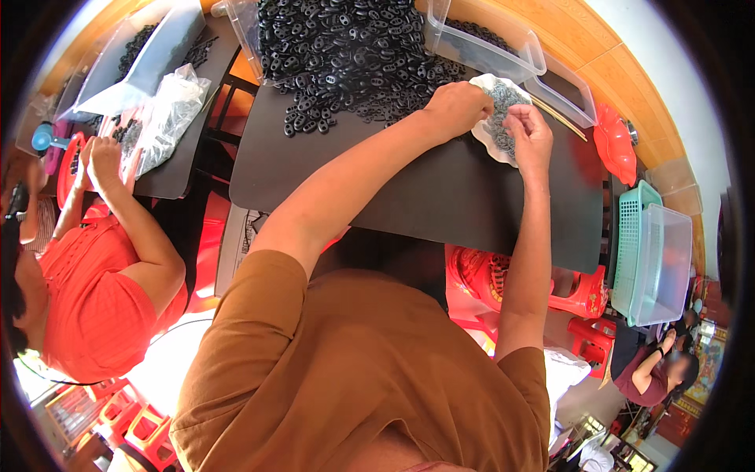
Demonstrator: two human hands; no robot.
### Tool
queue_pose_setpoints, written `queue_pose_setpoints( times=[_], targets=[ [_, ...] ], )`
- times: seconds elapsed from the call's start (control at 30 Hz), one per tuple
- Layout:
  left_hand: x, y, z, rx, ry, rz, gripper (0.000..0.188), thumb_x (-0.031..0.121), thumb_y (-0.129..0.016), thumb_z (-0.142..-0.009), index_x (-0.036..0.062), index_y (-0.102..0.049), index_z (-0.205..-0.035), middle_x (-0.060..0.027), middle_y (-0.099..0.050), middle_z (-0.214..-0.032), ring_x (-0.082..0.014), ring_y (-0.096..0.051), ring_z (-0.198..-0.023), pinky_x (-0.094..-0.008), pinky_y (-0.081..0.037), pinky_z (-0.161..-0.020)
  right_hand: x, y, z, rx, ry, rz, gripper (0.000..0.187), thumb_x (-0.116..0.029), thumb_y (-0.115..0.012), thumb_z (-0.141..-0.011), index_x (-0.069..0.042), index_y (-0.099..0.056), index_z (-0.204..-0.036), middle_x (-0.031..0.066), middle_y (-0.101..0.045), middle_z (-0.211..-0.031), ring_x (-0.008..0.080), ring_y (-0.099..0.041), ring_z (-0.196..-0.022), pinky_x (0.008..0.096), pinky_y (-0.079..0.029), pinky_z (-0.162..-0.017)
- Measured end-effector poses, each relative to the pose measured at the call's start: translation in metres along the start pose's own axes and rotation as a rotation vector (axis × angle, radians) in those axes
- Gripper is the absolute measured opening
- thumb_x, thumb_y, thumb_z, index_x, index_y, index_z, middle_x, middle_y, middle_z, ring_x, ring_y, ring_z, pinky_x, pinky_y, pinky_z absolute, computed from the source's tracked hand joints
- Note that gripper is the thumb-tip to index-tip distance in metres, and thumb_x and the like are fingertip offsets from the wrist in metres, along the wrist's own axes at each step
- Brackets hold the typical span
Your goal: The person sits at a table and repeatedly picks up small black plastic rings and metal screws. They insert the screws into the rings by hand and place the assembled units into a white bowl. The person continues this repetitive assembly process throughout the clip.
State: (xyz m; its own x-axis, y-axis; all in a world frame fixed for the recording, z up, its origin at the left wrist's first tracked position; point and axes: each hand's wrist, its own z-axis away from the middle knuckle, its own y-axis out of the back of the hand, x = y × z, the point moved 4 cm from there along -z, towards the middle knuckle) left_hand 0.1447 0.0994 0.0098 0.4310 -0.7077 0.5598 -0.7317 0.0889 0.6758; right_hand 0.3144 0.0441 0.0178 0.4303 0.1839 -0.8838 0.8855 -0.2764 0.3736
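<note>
head view: there's printing on a white carton (234, 245) under the table, but it's too small for us to read. yellow patterns show on a red stool (476, 275) too.

we've got a white wavy-rimmed dish (494, 81) on the dark table (417, 197), with small grey bits (503, 104) heaped in it. left hand (458, 106) is at the dish's left side, fingers curled in; right hand (528, 130) is over its right side, thumb and fingertips nearly together. can't tell if either is pinching a bit. both hands cover part of the dish.

black two-holed pieces (338, 39) pile up past it, spilling onto the table beside a clear tub (491, 49). two thin sticks (560, 118) lie near the dish, then a red wavy bowl (613, 145). at right we see a green basket (629, 244) against a clear bin (664, 263). to our left, a person in red (102, 291) works near a plastic bag (173, 114).
</note>
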Motion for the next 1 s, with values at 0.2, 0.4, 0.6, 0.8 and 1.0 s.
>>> queue_pose_setpoints(
  times=[0.2,0.4,0.6,0.8,1.0],
  targets=[
    [0.001,0.056,0.015,-0.010,0.021,0.043,0.015,0.017,-0.072,-0.080,0.0049,-0.073,-0.088,-0.0121,-0.071,-0.080,-0.0283,-0.069,-0.076,-0.0375,-0.054,-0.071,-0.007,0.003,0.006,0.017,0.087,0.012,0.009,-0.002,-0.063,-0.090,-0.001,-0.065,-0.099,0.0028,-0.067,-0.091,0.0111,-0.066,-0.086,0.0254,-0.052,-0.076],
    [-0.021,0.114,0.085,-0.040,0.126,0.029,0.012,0.011,-0.073,-0.081,0.0018,-0.072,-0.088,-0.0090,-0.070,-0.082,-0.0220,-0.067,-0.072,-0.0315,-0.053,-0.068,-0.026,-0.019,0.006,-0.050,0.069,-0.241,0.007,-0.003,-0.063,-0.092,-0.001,-0.063,-0.099,0.0038,-0.066,-0.093,0.0156,-0.070,-0.088,0.0276,-0.054,-0.077],
    [-0.018,0.112,0.108,0.009,0.122,0.049,0.011,0.007,-0.072,-0.080,0.0019,-0.072,-0.090,-0.0101,-0.069,-0.083,-0.0235,-0.066,-0.071,-0.0321,-0.053,-0.068,-0.065,-0.083,0.009,-0.249,0.135,-0.220,0.007,-0.002,-0.064,-0.090,-0.003,-0.064,-0.098,0.0023,-0.067,-0.087,0.0108,-0.067,-0.079,0.0233,-0.052,-0.071],
    [-0.005,0.079,0.104,-0.076,-0.018,-0.147,0.018,0.014,-0.070,-0.083,0.0120,-0.071,-0.101,-0.0063,-0.061,-0.094,-0.0279,-0.063,-0.094,-0.0414,-0.053,-0.079,-0.051,-0.098,0.003,-0.150,0.199,-0.166,0.005,-0.004,-0.067,-0.089,-0.004,-0.065,-0.094,0.0005,-0.067,-0.085,0.0083,-0.063,-0.078,0.0238,-0.051,-0.072],
    [-0.010,0.076,0.102,-0.115,-0.029,-0.191,0.014,0.012,-0.069,-0.084,0.0110,-0.069,-0.098,-0.0049,-0.061,-0.095,-0.0263,-0.061,-0.097,-0.0405,-0.053,-0.079,-0.038,-0.097,0.011,-0.149,0.182,-0.182,0.004,-0.003,-0.065,-0.091,-0.003,-0.064,-0.094,0.0013,-0.067,-0.088,0.0093,-0.065,-0.081,0.0243,-0.052,-0.072]
  ],
)
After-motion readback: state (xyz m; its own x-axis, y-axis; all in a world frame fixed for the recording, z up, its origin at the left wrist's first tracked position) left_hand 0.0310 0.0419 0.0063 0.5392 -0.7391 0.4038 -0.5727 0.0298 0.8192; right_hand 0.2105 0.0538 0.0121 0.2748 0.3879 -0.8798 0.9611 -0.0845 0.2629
